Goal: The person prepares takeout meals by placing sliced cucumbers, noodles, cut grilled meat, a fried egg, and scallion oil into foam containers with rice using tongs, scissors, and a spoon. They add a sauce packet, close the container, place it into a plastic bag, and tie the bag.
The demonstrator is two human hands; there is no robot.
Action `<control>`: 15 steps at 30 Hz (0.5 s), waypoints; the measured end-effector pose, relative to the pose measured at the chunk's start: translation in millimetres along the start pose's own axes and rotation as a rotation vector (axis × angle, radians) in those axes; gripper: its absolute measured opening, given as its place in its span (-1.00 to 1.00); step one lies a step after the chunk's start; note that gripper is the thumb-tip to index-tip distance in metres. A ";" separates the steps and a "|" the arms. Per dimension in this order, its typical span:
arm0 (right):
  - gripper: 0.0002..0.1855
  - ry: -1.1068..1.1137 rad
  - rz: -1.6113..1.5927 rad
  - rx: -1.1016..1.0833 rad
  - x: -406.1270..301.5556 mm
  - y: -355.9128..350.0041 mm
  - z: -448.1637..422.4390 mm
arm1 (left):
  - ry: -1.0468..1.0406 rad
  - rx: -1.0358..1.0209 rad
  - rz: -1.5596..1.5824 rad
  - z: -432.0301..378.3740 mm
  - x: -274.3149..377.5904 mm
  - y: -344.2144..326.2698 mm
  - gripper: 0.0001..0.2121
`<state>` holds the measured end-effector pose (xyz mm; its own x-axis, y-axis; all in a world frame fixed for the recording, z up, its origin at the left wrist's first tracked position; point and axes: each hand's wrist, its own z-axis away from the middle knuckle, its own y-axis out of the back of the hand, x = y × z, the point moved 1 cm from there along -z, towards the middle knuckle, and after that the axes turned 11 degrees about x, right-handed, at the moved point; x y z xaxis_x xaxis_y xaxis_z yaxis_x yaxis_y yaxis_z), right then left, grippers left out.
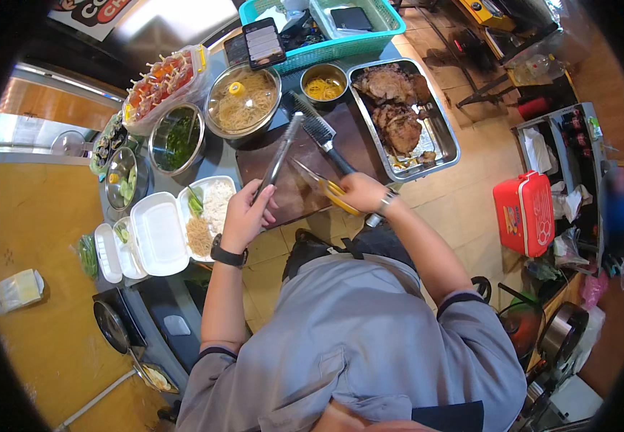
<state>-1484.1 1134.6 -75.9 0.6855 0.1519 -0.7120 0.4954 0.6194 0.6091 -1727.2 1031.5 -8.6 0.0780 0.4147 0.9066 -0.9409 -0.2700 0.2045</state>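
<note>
My left hand (251,211) holds metal tongs (285,150) with serrated edges, pointing away over the brown cutting board (268,167). In my right hand (363,193) are yellow-handled scissors (333,193), their blades pointing left over the board. A black-handled knife (320,129) with a row of holes in its blade lies on the board, its handle end beside my right hand. Grilled meat pieces (396,128) lie in a steel tray (451,156) to the right. An open white foam box (159,233) with rice (218,204), noodles and cut greens stands left of my left hand.
Behind the board stand a lidded bowl of noodles (247,102), a small steel bowl (323,82), a phone (264,44) and a teal basket (344,49). Bowls of chopped herbs (179,137) and sliced cucumber (128,183) are at the left. A red cooler box (525,213) stands right.
</note>
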 end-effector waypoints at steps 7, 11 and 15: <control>-0.67 -0.361 -0.630 0.032 97.6 101.7 125.1 | -0.511 0.063 -0.703 -4.1 51.3 -137.9 -0.71; -0.54 -0.527 -0.668 0.122 146.9 153.7 153.8 | -0.523 0.059 -0.918 -16.7 64.9 -201.1 -0.74; -0.47 -0.518 -0.710 0.065 184.6 182.1 164.9 | -0.511 0.123 -1.047 -21.1 75.3 -237.4 -0.75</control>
<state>-1179.4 1148.4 -38.8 0.3523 -0.6304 -0.6917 0.9150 0.3875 0.1128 -1504.9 1145.2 3.3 0.9456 0.0942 0.3115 -0.3026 -0.0977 0.9481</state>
